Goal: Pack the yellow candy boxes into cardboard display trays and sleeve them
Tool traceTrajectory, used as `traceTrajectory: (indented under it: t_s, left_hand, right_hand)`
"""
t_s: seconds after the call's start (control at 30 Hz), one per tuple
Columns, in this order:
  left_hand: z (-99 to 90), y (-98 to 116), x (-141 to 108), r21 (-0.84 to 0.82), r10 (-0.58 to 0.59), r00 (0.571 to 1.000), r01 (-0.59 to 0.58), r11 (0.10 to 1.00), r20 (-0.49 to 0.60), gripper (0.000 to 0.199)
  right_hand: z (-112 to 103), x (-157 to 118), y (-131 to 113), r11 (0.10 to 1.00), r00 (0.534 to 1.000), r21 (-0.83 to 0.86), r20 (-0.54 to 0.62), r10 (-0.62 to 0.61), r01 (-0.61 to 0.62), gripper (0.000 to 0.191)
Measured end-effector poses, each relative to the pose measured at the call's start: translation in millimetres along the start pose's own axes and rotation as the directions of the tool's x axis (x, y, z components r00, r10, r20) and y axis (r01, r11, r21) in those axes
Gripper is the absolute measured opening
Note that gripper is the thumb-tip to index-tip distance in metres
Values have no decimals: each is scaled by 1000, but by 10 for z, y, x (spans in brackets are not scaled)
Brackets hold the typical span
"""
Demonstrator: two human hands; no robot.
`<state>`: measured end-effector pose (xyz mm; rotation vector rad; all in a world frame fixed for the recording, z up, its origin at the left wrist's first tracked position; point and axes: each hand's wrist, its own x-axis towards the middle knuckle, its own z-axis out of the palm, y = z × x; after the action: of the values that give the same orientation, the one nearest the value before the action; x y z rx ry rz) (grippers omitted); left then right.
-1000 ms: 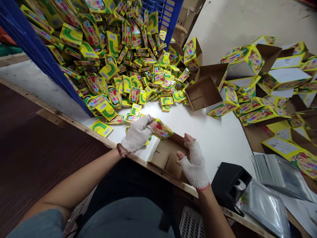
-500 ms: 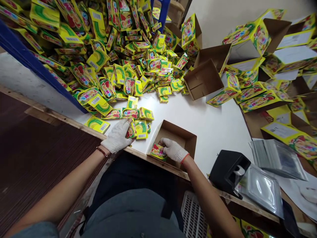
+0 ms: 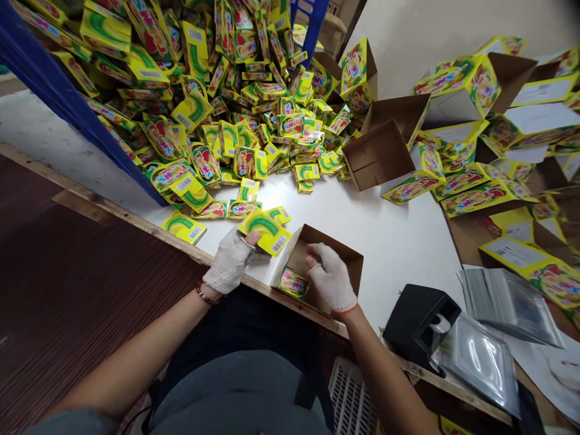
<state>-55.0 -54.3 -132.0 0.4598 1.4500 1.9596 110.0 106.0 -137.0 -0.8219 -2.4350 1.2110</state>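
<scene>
My left hand (image 3: 232, 258), in a white fingerless-tipped glove, grips a small yellow box (image 3: 267, 231) with a green curve and a barcode, its thumb on top. My right hand (image 3: 331, 275), also gloved, is over an open brown cardboard box (image 3: 353, 257) with its fingers apart and nothing in them. Inside that carton, at its left end, lies a small printed box (image 3: 293, 282). Beyond my left hand, a few more small boxes (image 3: 243, 209) rest on the white table.
A big heap of small yellow boxes (image 3: 199, 115) fills the back left beside a blue plastic panel (image 3: 86, 109). Open display cartons (image 3: 383, 154) are stacked at the right. A black tape dispenser (image 3: 419, 323) and clear plastic sleeves (image 3: 483, 356) stand at the front right.
My left hand has lifted a small yellow box off the table and moved right toward the carton. My right hand has let go of the small box in the carton and risen.
</scene>
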Motion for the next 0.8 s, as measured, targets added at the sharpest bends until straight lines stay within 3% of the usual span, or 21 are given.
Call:
traceTrajectory:
  t_s: [0.07, 0.17, 0.23, 0.3, 0.37, 0.43, 0.5, 0.57, 0.63, 0.7, 0.8]
  left_hand:
    - [139, 62, -25, 81, 79, 991, -88, 993, 109, 44]
    - [348, 122, -12, 227, 207, 899, -309, 924, 385, 29]
    - [462, 113, 36, 293, 233, 805, -444, 847, 546, 25]
    - [511, 71, 105, 364, 235, 757, -531, 765, 610, 29]
    - [457, 27, 179, 492, 256, 782, -573, 655, 569, 34]
    - [293, 3, 244, 661, 306, 834, -550, 510, 458, 36]
    - [61, -4, 290, 804, 319, 873, -472, 361, 369, 36]
    - [-165, -20, 322, 894, 250, 911, -384, 229, 327, 43]
    - [-322, -74, 346, 930, 146, 936, -340, 139, 321, 64]
    - [-392, -164, 373, 931, 80, 935, -353, 95, 347, 84]
    - [-399, -296, 413, 902, 58, 903, -428, 58, 425, 78]
  right_hand:
    - [-121, 14, -118, 960, 997, 271, -29, 75, -65, 40]
    - [-317, 64, -264, 761, 958, 588, 232, 166, -274, 60]
    - [-426, 89, -302, 679, 887, 617, 448, 112, -397, 64]
    - [-504, 97, -267, 681, 838, 595, 544, 49, -427, 64]
    - [-547, 103, -154, 714, 856, 574, 512, 70, -402, 61]
    - [-553, 133, 17, 804, 903, 479, 399, 159, -353, 53]
    - [-506, 198, 200, 914, 936, 271, 266, 231, -303, 42]
    - [-394, 285, 347, 961, 953, 67, 166, 255, -269, 35]
    - [-226, 369, 436, 963, 951, -28, 152, 269, -268, 30]
    - [-43, 428, 472, 967, 946, -64, 204, 253, -245, 22]
    - [140, 468, 470, 980, 958, -177, 257, 129, -85, 10]
